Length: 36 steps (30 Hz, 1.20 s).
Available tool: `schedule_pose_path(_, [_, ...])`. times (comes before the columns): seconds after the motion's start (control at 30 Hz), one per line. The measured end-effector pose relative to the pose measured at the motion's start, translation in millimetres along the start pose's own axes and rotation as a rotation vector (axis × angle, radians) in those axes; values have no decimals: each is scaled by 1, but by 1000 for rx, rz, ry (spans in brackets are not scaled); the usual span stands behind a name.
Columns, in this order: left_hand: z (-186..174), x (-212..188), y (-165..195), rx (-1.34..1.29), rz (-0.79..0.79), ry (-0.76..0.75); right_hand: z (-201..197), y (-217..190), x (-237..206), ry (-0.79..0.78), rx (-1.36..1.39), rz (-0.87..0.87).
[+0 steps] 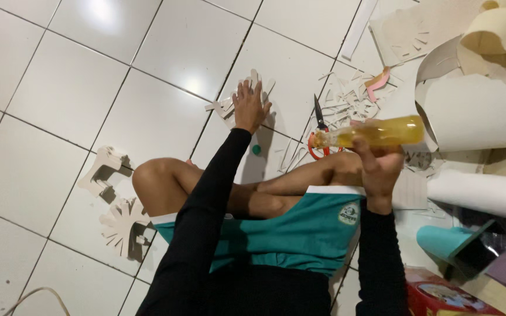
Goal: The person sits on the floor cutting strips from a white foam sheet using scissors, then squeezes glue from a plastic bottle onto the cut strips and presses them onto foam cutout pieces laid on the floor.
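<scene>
Down on the white tile floor (89,93), you are sitting with your legs crossed. Your left hand (249,106) is reaching far out with its fingers spread flat, pressing on a pale paper cutout (225,106) (it looks a bit like a snowflake). Your right hand (379,167) is wrapped tight around a yellow glue bottle (376,132), holding it sideways up over your knee. A little green cap (256,150) is lying on the floor just beside your left arm. Orange-handled scissors (320,131) are lying between your two hands, near the bottle's tip. Paper scraps (346,96) are piling up behind them. Big cream paper rolls (475,117) are crowding your right side. More cutouts (121,225) are lying by your other knee.
</scene>
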<state>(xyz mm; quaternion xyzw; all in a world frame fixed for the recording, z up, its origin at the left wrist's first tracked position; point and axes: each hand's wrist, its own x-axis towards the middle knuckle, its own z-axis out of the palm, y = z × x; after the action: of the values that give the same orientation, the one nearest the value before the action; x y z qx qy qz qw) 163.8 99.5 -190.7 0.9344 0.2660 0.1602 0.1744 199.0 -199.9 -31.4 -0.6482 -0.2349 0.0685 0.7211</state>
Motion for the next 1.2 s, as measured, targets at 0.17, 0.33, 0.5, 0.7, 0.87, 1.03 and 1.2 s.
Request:
schedule_pose_path(0.17, [14, 23, -4, 18, -31, -132, 6, 8, 7, 33, 20, 18])
schedule_pose_path(0.33, [25, -16, -18, -45, 39, -91, -11, 11, 8, 230, 248, 45])
schedule_pose_path(0.5, [23, -37, -19, -158, -73, -107, -1, 17, -7, 148, 133, 26])
schedule_pose_path(0.7, [1, -43, -9, -524, -157, 40, 9, 15, -4, 33, -6, 60])
schedule_pose_path(0.87, [-37, -61, 11, -902, -204, 146, 10, 7, 11, -30, 8, -55])
schedule_pose_path(1.03, [-91, -100, 46, -1123, -296, -33, 15, -3, 22, -29, 209, 90])
schedule_pose_path(1.2, [-128, -128, 65, -1078, -156, 0, 15, -10, 21, 33, 375, 214])
